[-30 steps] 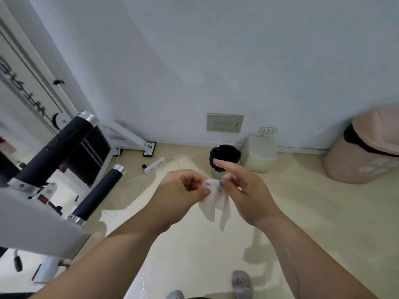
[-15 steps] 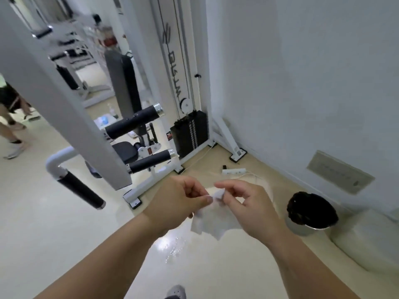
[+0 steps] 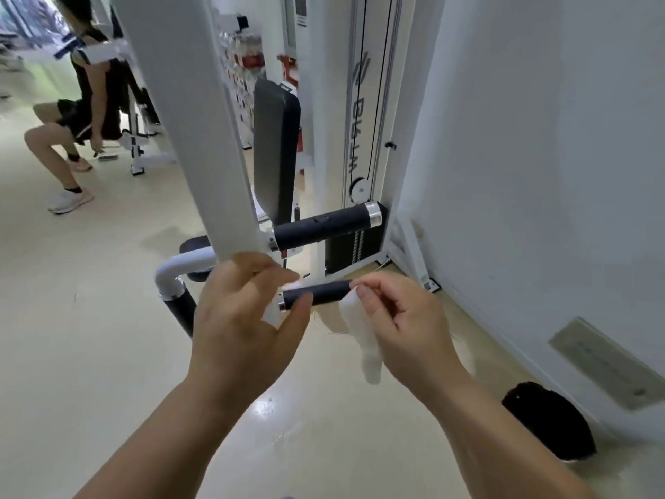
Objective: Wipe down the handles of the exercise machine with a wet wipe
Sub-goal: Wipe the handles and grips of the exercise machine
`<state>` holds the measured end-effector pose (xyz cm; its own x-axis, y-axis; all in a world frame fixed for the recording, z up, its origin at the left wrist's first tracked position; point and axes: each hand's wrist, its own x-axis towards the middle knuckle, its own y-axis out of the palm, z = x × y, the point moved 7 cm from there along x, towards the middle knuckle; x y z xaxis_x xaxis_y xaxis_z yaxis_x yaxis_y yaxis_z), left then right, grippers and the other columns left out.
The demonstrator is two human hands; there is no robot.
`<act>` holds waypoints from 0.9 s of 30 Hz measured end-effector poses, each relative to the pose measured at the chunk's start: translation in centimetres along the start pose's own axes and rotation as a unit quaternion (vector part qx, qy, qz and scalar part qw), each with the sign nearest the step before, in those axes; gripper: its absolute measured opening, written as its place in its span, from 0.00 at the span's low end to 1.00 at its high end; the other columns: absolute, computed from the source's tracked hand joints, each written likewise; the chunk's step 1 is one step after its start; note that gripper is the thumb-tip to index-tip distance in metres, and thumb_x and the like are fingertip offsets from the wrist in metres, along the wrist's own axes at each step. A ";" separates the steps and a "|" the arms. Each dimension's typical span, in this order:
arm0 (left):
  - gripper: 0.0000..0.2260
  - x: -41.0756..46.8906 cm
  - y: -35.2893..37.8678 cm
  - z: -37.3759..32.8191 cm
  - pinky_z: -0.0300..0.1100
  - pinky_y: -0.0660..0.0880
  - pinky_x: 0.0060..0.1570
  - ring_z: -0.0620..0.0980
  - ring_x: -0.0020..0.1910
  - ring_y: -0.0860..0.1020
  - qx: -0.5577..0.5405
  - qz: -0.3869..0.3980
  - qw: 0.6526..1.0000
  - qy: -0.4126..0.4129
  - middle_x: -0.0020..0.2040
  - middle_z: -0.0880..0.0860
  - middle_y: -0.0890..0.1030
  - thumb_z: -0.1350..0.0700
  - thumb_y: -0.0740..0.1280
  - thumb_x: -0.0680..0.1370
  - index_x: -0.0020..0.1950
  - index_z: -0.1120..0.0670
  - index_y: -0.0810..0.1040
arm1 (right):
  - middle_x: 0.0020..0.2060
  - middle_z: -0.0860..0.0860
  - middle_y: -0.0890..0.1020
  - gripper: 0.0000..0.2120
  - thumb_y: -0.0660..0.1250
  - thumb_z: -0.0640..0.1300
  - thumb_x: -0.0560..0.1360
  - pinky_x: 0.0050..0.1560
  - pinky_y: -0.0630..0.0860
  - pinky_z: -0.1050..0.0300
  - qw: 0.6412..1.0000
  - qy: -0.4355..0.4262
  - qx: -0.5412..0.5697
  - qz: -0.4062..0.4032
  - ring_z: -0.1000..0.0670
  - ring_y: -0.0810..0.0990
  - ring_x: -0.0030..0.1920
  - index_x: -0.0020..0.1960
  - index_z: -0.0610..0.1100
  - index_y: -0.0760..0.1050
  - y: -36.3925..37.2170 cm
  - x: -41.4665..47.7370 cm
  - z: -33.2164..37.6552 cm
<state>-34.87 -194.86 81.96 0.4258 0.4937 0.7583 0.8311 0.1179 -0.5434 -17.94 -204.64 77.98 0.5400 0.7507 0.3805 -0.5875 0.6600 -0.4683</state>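
Pinching the wet wipe (image 3: 367, 340) bunched, right hand (image 3: 406, 318) could miss handle (image 3: 316, 291) patches — left hand (image 3: 237, 318) curled, can't tell what it holds

Looking across a gym's glossy cream floor (image 3: 90, 336), streaked with pale glare (image 3: 266, 408) in the foreground. Taking in a plain white wall (image 3: 539, 174) along the right, carrying a grey rectangular plate (image 3: 604, 361) low down and standing just behind a black bin (image 3: 550, 419) on the floor. Glimpsing, far left, another person (image 3: 82, 113) in dark clothes sitting bent forward on a white-framed bench (image 3: 138, 153) against bright daylight (image 3: 21, 27).
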 end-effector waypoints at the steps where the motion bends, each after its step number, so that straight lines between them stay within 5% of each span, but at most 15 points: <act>1: 0.07 0.3 -0.5 0.5 0.52 0.75 0.49 0.57 0.53 0.76 0.029 -0.044 0.998 0.042 0.54 0.58 0.79 0.56 0.75 0.72 0.48 0.57 0.85 | 0.41 0.59 0.82 0.08 0.66 0.42 0.81 0.43 0.71 0.69 0.999 -0.018 -0.030 -0.007 0.57 0.80 0.47 0.50 0.53 0.82 0.2 0.6 0.6; 5: 0.12 2.3 -2.0 4.2 0.53 0.69 0.62 0.59 0.66 0.68 0.036 -0.153 0.984 0.086 0.65 0.63 0.71 0.55 0.75 0.73 0.55 0.51 0.80 | 0.39 0.61 0.77 0.06 0.66 0.44 0.80 0.44 0.71 0.65 0.990 -0.090 -0.106 -0.016 0.57 0.77 0.44 0.50 0.50 0.83 0.7 2.8 3.5; 9: 0.11 3.6 -0.5 5.7 0.62 0.75 0.60 0.69 0.69 0.70 -0.039 -0.080 0.991 0.096 0.66 0.77 0.67 0.59 0.74 0.74 0.56 0.53 0.83 | 0.41 0.55 0.75 0.09 0.64 0.46 0.81 0.43 0.73 0.54 0.972 -0.159 -0.174 0.001 0.51 0.75 0.43 0.52 0.48 0.83 1.2 5.3 7.2; 13: 0.13 3.6 0.1 6.3 0.65 0.76 0.56 0.74 0.68 0.69 -0.088 -0.043 0.990 0.103 0.70 0.77 0.62 0.59 0.73 0.74 0.58 0.52 0.84 | 0.42 0.52 0.75 0.09 0.66 0.47 0.81 0.43 0.73 0.54 0.957 -0.201 -0.208 0.012 0.50 0.75 0.43 0.51 0.46 0.84 2.1 8.8 10.2; 17: 0.19 3.6 0.6 6.6 0.65 0.74 0.60 0.70 0.74 0.63 -0.108 -0.041 0.988 0.106 0.71 0.74 0.61 0.59 0.74 0.72 0.62 0.53 0.77 | 0.46 0.51 0.76 0.08 0.69 0.50 0.78 0.51 0.72 0.48 0.936 -0.187 -0.296 0.046 0.48 0.74 0.48 0.50 0.51 0.86 4.5 12.8 8.9; 19: 0.19 3.5 0.9 6.6 0.66 0.73 0.61 0.71 0.74 0.63 -0.107 -0.048 0.987 0.109 0.71 0.73 0.61 0.60 0.75 0.72 0.62 0.54 0.76 | 0.48 0.52 0.76 0.06 0.70 0.52 0.77 0.54 0.69 0.44 0.920 -0.156 -0.359 0.021 0.46 0.73 0.51 0.50 0.55 0.86 5.4 13.6 6.8; 22: 0.18 3.1 1.4 6.8 0.68 0.72 0.62 0.70 0.74 0.64 -0.070 -0.065 0.989 0.112 0.72 0.70 0.61 0.59 0.73 0.72 0.61 0.52 0.77 | 0.46 0.52 0.75 0.07 0.71 0.51 0.76 0.50 0.60 0.53 0.920 -0.130 -0.361 -0.078 0.47 0.72 0.50 0.53 0.54 0.85 4.9 13.2 5.7; 27: 0.22 2.4 3.0 7.4 0.68 0.68 0.65 0.67 0.79 0.55 -0.035 -0.043 0.995 0.087 0.73 0.75 0.58 0.57 0.74 0.71 0.65 0.50 0.77 | 0.39 0.48 0.82 0.07 0.67 0.42 0.81 0.45 0.72 0.48 0.889 -0.277 -0.344 -0.122 0.43 0.78 0.41 0.47 0.42 0.82 5.9 10.9 6.8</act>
<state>-33.97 -186.98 79.45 0.4022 0.3265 0.8554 0.8874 0.0906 -0.4519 -19.55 -192.38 84.78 0.1089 0.6129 0.7826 0.1175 0.7738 -0.6224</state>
